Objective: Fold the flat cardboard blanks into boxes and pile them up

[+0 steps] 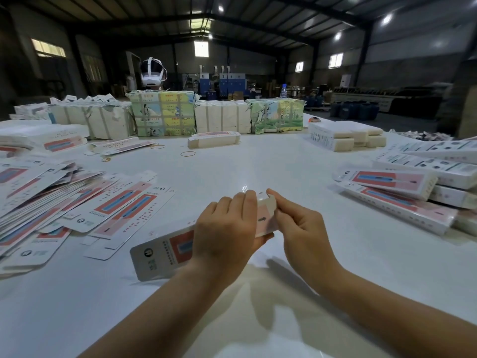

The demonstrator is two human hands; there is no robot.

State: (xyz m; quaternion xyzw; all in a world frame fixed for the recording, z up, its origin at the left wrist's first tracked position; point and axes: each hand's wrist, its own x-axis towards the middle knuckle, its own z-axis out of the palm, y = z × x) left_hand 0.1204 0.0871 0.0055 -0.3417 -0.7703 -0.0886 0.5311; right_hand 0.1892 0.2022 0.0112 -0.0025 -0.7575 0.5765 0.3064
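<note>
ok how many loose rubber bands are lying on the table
4 that I can make out: one mid-table, one further left, two overlapping by the far-left box. Others may be hidden under the blanks.

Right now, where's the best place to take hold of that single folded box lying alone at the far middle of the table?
Probably grip the lone folded box across its long side walls at mid-length, coming from above: it lies flat, lengthwise, with open table around it.

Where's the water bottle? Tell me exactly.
In the head view, the water bottle stands at the table's far edge, right of centre, behind the paper-wrapped bundle with the green illustrated wrapper.
</note>
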